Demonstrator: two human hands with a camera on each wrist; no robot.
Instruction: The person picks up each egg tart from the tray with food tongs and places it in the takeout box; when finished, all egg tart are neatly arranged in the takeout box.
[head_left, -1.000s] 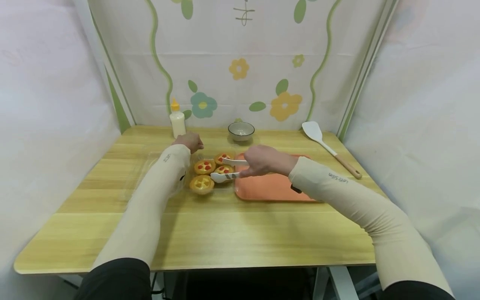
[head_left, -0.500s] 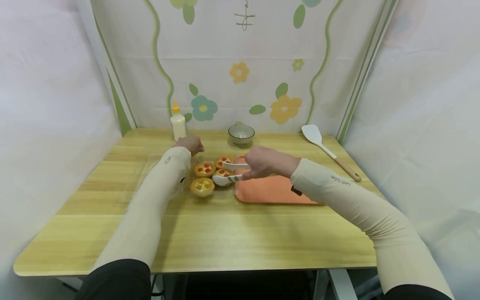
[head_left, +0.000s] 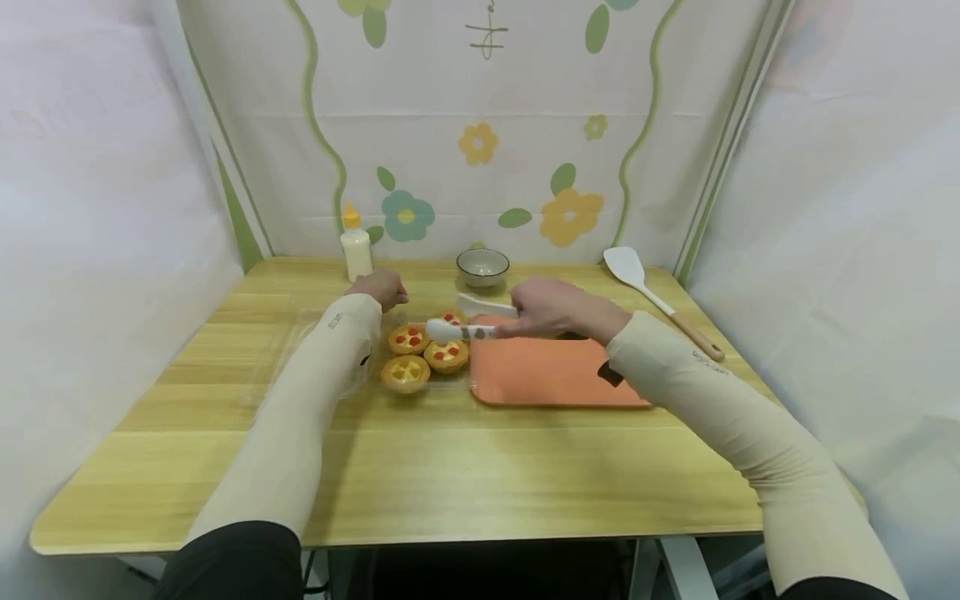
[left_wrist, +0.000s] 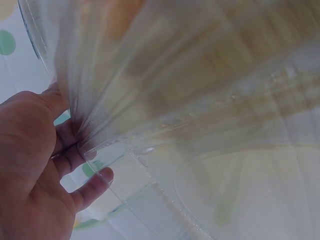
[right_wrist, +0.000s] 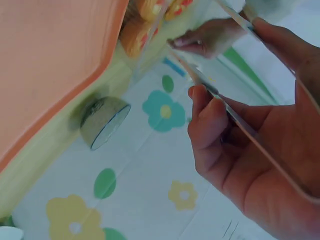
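Note:
My left hand (head_left: pixel 381 288) grips the far edge of a clear plastic clamshell box (left_wrist: pixel 210 130); in the left wrist view its fingers lie around the rim. Several small tarts sit in the box. Those with red topping, such as the near-right tart (head_left: pixel 446 357), lie behind and beside a yellow-topped tart (head_left: pixel 406 374) at the front. My right hand (head_left: pixel 555 307) holds white tongs (head_left: pixel 486 307) above the tarts, with the two arms spread apart and nothing between the tips. The tongs' tips partly cover the rear tart.
Right of the box lies an orange tray (head_left: pixel 555 375), partly under my right arm. A grey bowl (head_left: pixel 483 267) stands at the back, with a yellow-capped squeeze bottle (head_left: pixel 356 250) to its left. A white spatula with a wooden handle (head_left: pixel 693 333) lies at the right.
My right hand has lifted the tongs away from the near-right tart, moving up and slightly right; that tart now shows fully. My left hand has stayed on the box.

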